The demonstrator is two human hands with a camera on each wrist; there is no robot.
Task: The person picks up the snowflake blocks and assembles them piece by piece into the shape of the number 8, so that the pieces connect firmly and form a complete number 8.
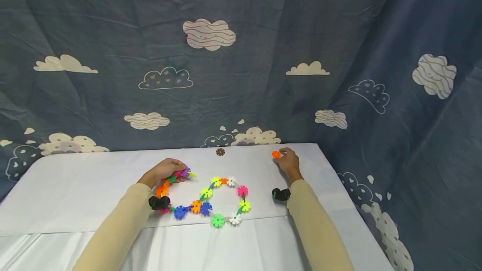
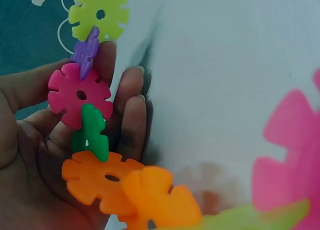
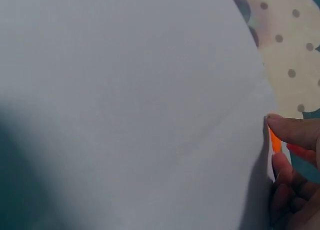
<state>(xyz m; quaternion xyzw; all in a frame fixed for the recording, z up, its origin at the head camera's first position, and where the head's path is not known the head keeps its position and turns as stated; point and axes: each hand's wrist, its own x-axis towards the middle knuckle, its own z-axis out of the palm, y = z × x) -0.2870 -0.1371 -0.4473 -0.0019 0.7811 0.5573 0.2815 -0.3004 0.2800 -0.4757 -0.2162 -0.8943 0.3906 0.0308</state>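
Note:
A chain of colourful notched flower discs lies on the white table, with a closed ring on the right, where a pink disc (image 1: 242, 190) and a green disc (image 1: 218, 221) show. Its left part curves up to my left hand (image 1: 169, 170). There, in the left wrist view, thumb and fingers hold the chain around a pink disc (image 2: 70, 93) and a purple disc (image 2: 86, 53); a yellow-green disc (image 2: 107, 15) sticks out beyond them. Far to the right, near the table's back edge, my right hand (image 1: 289, 164) pinches a single orange disc (image 1: 276, 154) between thumb and fingers.
A loose brown disc (image 1: 220, 152) lies near the back edge of the white table (image 1: 94, 187). Behind and to the right hangs a dark blue cloth (image 1: 241, 87) with printed clouds. Each wrist carries a small black device.

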